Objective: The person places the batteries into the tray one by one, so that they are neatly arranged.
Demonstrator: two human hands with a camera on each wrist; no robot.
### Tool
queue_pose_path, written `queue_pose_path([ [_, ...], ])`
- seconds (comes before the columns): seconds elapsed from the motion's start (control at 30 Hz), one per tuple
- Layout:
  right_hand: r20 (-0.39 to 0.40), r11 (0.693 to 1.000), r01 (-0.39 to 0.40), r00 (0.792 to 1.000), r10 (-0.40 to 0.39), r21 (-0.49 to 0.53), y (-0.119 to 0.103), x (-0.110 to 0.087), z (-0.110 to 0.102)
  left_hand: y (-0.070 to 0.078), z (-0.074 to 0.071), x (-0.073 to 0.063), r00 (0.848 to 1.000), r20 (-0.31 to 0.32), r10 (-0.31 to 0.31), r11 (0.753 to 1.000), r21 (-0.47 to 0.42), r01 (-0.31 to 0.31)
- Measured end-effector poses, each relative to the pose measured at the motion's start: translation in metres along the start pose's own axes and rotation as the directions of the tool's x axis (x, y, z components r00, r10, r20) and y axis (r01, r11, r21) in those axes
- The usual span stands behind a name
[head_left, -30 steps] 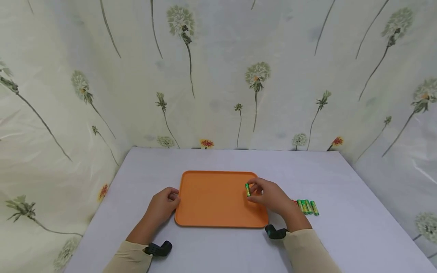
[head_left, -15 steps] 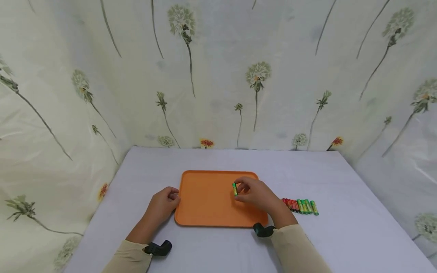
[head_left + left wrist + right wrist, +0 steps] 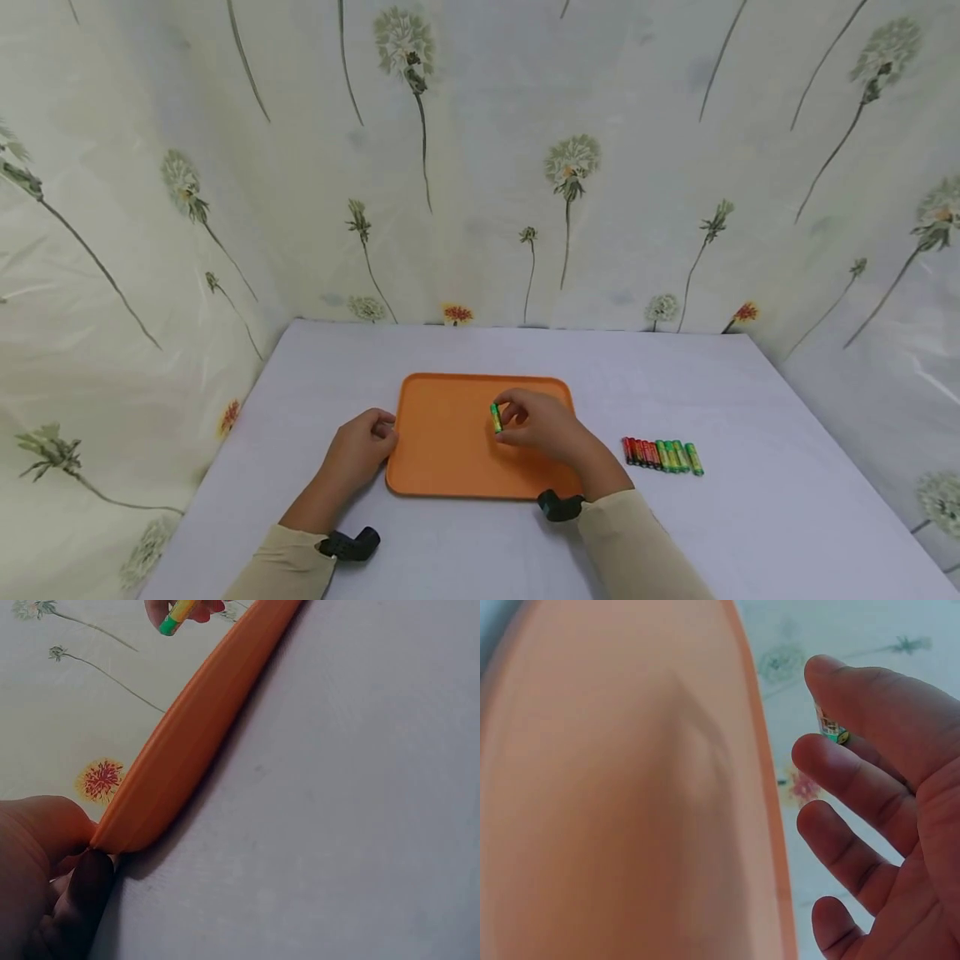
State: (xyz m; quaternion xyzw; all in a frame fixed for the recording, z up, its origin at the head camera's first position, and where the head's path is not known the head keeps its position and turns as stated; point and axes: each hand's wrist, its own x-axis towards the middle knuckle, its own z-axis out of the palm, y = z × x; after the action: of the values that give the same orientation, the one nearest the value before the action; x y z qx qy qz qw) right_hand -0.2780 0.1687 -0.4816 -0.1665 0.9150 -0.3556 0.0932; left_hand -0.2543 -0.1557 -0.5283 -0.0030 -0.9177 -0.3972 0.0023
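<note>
A shallow orange tray [image 3: 442, 442] lies on the white tabletop. At its left edge is my left hand [image 3: 358, 450]. The left wrist view shows that thumb and a finger pinching the tray's rim [image 3: 176, 742]. My right hand [image 3: 542, 427] is over the tray, pinching a green and yellow battery [image 3: 496, 418] between thumb and fingertips. This battery stands nearly upright, apart from the tray floor. In the right wrist view only one end of the battery [image 3: 831, 729] shows between the digits, and the other fingers are spread and slightly bent.
Right of the tray a row of batteries lies side by side: several red ones [image 3: 640, 452] on the left, several green ones [image 3: 672, 457] on the right. The last green battery [image 3: 694, 459] sits slightly apart. A dandelion-print curtain [image 3: 480, 167] hangs behind the table.
My right hand has moved left over the tray with the battery, and its arm has uncovered the red batteries. My left hand has stayed at the tray's edge.
</note>
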Motion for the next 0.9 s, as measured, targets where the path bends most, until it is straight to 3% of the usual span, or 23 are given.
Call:
queue_pose_path([
  [0.37,0.045,0.998,0.047,0.998,-0.046,-0.036,-0.012,0.010,0.020,0.000,-0.001,0.000,1.000,-0.006,-0.010,1.000,0.010,0.010],
  [0.9,0.104,0.997,0.072,0.992,-0.073,0.017,-0.025,0.025,0.042,-0.001,0.000,0.003,1.000,0.001,-0.010,1.000,0.009,0.009],
])
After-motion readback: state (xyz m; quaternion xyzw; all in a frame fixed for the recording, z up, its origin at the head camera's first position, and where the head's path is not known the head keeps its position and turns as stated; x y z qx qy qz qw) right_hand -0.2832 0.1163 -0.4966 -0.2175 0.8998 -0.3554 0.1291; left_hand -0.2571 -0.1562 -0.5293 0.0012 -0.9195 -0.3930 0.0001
